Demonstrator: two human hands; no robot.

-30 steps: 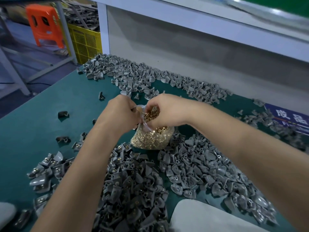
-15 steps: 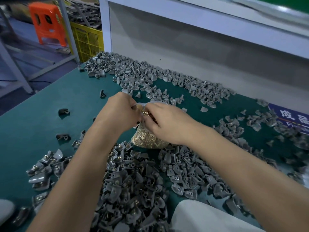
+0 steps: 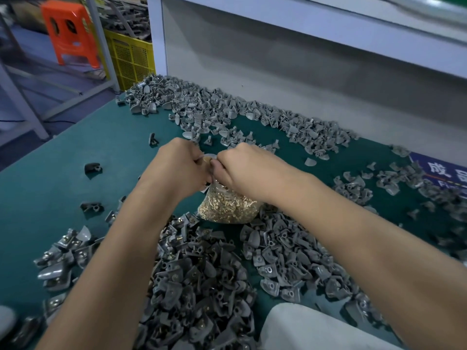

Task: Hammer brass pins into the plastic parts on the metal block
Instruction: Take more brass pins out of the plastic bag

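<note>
**Both hands pinched on the neck of the pin bag**

While both forearms reach in from the near edge of the green table top [image 3: 50, 173], the two hands meet at the centre of the view over a clear plastic bag [image 3: 228, 207] packed with brass pins. From seven o'clock comes the left hand [image 3: 177, 168], knuckles up and fingers curled tight, pinching the left side of the bag's mouth. From five o'clock comes the right hand [image 3: 249, 170], likewise curled, its fingertips pinching the mouth just beside the left hand's. Whether the mouth is parted or closed cannot be told, since the fingers cover it.

Below the hands the bag bulges and rests on the table, its lower edge touching the near heap of grey plastic parts [image 3: 199, 279]. That heap lies at six o'clock, partly under the left forearm. A second heap [image 3: 290, 253] sits at five o'clock, crossed by the right forearm. A long band of the same parts [image 3: 240, 114] runs along the far edge from eleven to two o'clock. Loose dark pieces [image 3: 93, 168] lie well apart at nine o'clock. A pale pad [image 3: 308, 329] shows at the bottom edge.

Off the table at eleven o'clock stand an orange stool [image 3: 70, 34] and a yellow crate [image 3: 134, 59]. A blue label [image 3: 444, 170] lies at three o'clock. No metal block or hammer shows.
</note>
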